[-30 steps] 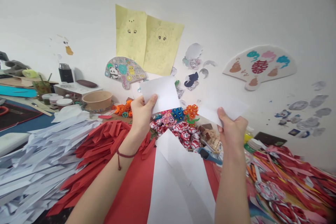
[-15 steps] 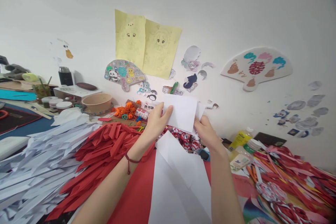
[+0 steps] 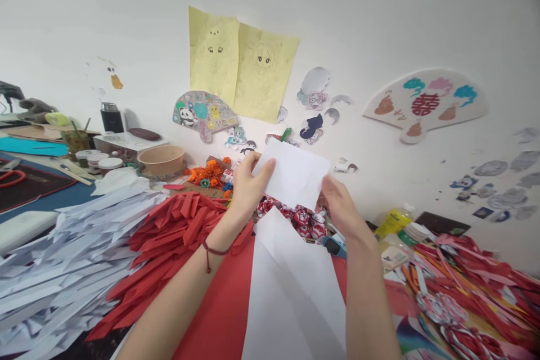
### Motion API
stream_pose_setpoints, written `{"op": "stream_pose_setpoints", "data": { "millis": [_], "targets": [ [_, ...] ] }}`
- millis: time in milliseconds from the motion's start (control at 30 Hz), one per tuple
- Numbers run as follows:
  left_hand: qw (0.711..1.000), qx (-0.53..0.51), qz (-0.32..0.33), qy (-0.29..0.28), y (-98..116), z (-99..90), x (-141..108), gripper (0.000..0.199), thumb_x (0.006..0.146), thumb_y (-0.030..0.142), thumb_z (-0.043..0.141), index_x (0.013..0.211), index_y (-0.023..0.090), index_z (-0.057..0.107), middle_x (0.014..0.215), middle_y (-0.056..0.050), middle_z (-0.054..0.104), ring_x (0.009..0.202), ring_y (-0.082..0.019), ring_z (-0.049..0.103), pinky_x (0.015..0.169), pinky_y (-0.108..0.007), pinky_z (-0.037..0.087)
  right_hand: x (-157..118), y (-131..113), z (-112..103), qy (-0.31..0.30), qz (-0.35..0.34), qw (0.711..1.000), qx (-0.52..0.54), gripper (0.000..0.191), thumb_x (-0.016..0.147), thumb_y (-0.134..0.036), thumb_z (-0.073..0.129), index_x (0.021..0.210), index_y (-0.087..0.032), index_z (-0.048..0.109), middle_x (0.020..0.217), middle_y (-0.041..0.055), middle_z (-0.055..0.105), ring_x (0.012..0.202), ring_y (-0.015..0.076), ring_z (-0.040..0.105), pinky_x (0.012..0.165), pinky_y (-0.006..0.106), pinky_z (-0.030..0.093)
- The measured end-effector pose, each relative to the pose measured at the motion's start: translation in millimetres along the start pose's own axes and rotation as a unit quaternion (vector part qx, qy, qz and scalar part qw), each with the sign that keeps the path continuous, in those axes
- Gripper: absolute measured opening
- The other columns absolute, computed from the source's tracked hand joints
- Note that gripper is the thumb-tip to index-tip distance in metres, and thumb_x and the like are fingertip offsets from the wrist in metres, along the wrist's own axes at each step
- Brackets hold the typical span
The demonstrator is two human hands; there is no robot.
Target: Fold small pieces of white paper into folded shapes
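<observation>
A small white folded paper point(image 3: 295, 173) is held up in front of me, above the pile of red and white paper pieces. My left hand point(image 3: 252, 180) pinches its left edge, with the thumb on the near face. At its right edge, my right hand point(image 3: 337, 202) grips the paper; some fingertips are hidden behind it. Below the hands, a large white sheet point(image 3: 291, 287) with creases lies over red paper point(image 3: 219, 298).
Folded white strips point(image 3: 76, 259) and red strips point(image 3: 177, 236) are heaped at the left. A tan bowl point(image 3: 161, 160) stands behind them. At the right are a yellow bottle point(image 3: 394, 221), a lidded jar point(image 3: 412, 234) and red ribbons point(image 3: 476, 270).
The small paper now looks flat and wider, and the flap that stuck out at its right is no longer seen. The view has shifted slightly.
</observation>
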State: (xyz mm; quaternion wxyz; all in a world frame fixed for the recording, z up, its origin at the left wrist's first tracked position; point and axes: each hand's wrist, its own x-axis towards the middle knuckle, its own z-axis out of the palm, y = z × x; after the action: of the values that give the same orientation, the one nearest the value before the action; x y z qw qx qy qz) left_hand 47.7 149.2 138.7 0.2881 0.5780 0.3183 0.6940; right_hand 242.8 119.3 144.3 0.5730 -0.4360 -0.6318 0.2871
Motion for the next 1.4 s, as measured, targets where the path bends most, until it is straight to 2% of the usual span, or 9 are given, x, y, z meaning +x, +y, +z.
{"op": "stream_pose_setpoints", "data": {
  "millis": [100,267,367,500,733,900,1100,1233,1400],
  "targets": [
    [1.0,-0.005,0.003,0.002,-1.6,1.7,-0.7,0.023,0.083,0.04,0.06,0.085,0.019,0.054,0.082,-0.002,0.063,0.07,-0.013,0.056,0.059,-0.019,0.041,0.8,-3.0,0.5,-0.079,-0.006,0.996,-0.029,0.043,0.081,-0.062,0.057,0.085,-0.02,0.063,0.062,-0.0028,0.058,0.05,0.0127,0.048,0.047,0.025,0.039],
    [0.998,-0.038,-0.018,-0.036,-4.3,9.5,-6.2,0.031,0.085,0.036,0.057,0.109,0.023,0.043,0.083,-0.001,0.066,0.063,-0.013,0.06,0.052,-0.019,0.042,1.6,-0.3,7.2,-0.083,-0.002,0.994,-0.064,0.042,0.085,-0.06,0.053,0.081,-0.018,0.058,0.067,-0.0017,0.056,0.06,0.0138,0.048,0.053,0.025,0.041],
    [0.998,-0.026,-0.018,-0.051,-6.2,10.0,-6.3,0.028,0.086,0.035,0.056,0.108,0.023,0.044,0.076,0.001,0.064,0.059,-0.012,0.057,0.05,-0.019,0.039,3.5,4.3,9.2,-0.078,-0.008,0.993,-0.087,0.044,0.085,-0.061,0.052,0.074,-0.018,0.054,0.066,-0.0007,0.054,0.062,0.0142,0.047,0.053,0.025,0.039],
    [0.999,-0.006,-0.001,-0.052,-6.2,6.4,-3.7,0.025,0.086,0.033,0.055,0.106,0.022,0.047,0.071,0.003,0.061,0.059,-0.011,0.054,0.052,-0.019,0.038,5.2,7.8,6.0,-0.088,0.005,0.993,-0.084,0.045,0.084,-0.06,0.054,0.07,-0.018,0.051,0.057,-0.0032,0.046,0.05,0.0109,0.04,0.043,0.023,0.03],
    [0.997,0.067,0.013,-0.036,-6.0,0.5,0.9,0.019,0.083,0.028,0.057,0.1,0.021,0.053,0.065,0.005,0.058,0.062,-0.011,0.054,0.06,-0.02,0.04,1.6,-0.2,-6.1,-0.185,0.045,0.98,-0.062,0.038,0.079,-0.052,0.067,0.068,-0.016,0.058,0.049,-0.0025,0.05,0.042,0.0104,0.045,0.04,0.022,0.031],
    [0.992,0.122,0.007,-0.04,-9.8,-2.8,2.6,0.019,0.083,0.031,0.056,0.1,0.021,0.056,0.061,0.005,0.055,0.059,-0.012,0.052,0.058,-0.021,0.038,0.6,-0.7,-10.2,-0.172,0.055,0.982,-0.058,0.036,0.08,-0.049,0.066,0.068,-0.016,0.059,0.047,-0.004,0.047,0.04,0.0079,0.04,0.039,0.021,0.024],
    [0.99,0.137,0.008,-0.029,-8.3,-8.8,7.4,0.018,0.083,0.03,0.056,0.098,0.021,0.057,0.063,0.004,0.058,0.058,-0.012,0.053,0.056,-0.021,0.037,1.6,2.2,-19.7,-0.17,0.073,0.979,-0.085,0.039,0.082,-0.051,0.062,0.068,-0.015,0.057,0.05,-0.0026,0.049,0.044,0.0084,0.041,0.042,0.021,0.026],
    [0.988,0.149,0.006,-0.035,-8.2,-14.3,11.6,0.017,0.081,0.03,0.057,0.095,0.021,0.058,0.063,0.004,0.058,0.057,-0.012,0.052,0.055,-0.021,0.036,-0.1,2.8,-30.2,-0.247,0.088,0.953,-0.15,0.043,0.085,-0.055,0.055,0.066,-0.016,0.054,0.052,-0.002,0.05,0.048,0.0095,0.043,0.044,0.022,0.027],
    [0.99,0.135,-0.003,-0.042,-7.0,-15.6,11.9,0.019,0.079,0.032,0.058,0.094,0.021,0.059,0.063,0.003,0.059,0.055,-0.011,0.051,0.051,-0.019,0.034,-1.5,7.1,-29.3,-0.383,0.114,0.883,-0.248,0.046,0.086,-0.053,0.053,0.057,-0.017,0.053,0.049,-0.0012,0.051,0.047,0.0108,0.045,0.046,0.023,0.032]
  ]
}}
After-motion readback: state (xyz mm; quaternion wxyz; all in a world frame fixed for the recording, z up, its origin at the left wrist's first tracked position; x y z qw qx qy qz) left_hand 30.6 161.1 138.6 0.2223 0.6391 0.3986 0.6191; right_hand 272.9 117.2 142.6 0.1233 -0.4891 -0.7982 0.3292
